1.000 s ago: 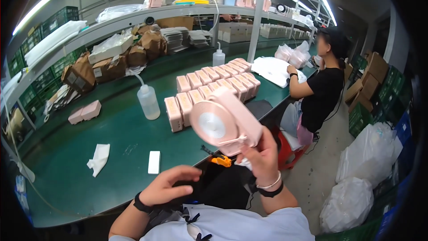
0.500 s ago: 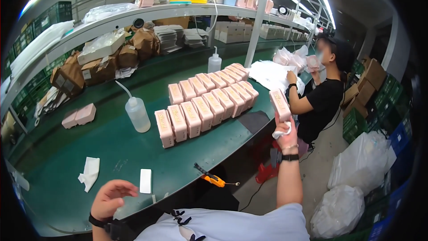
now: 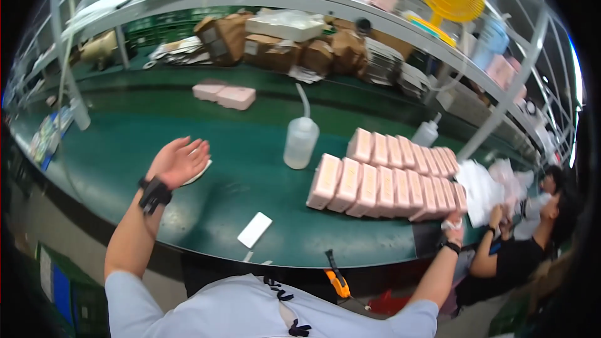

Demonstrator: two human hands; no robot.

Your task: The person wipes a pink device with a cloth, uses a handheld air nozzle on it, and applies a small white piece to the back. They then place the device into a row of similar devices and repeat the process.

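Two rows of pink cases stand on the green table. At the right end of the front row is my right hand, its fingers closed around a crumpled white cloth. Its fingertips reach the end pink case; whether they still grip that case is hard to see. Over the left part of the table my left hand is held palm up, fingers stretched out and nothing in them. A white cloth lies beneath it, mostly hidden by the hand.
Squeeze bottles stand left of and behind the rows. More pink cases lie farther back. A white rectangular piece and an orange-handled tool are near the front edge. A co-worker works at the right beside white bags.
The view has swung left. My right hand has lowered the raised pink case to the end of the front row. My left hand has moved over the white cloth and opened out.
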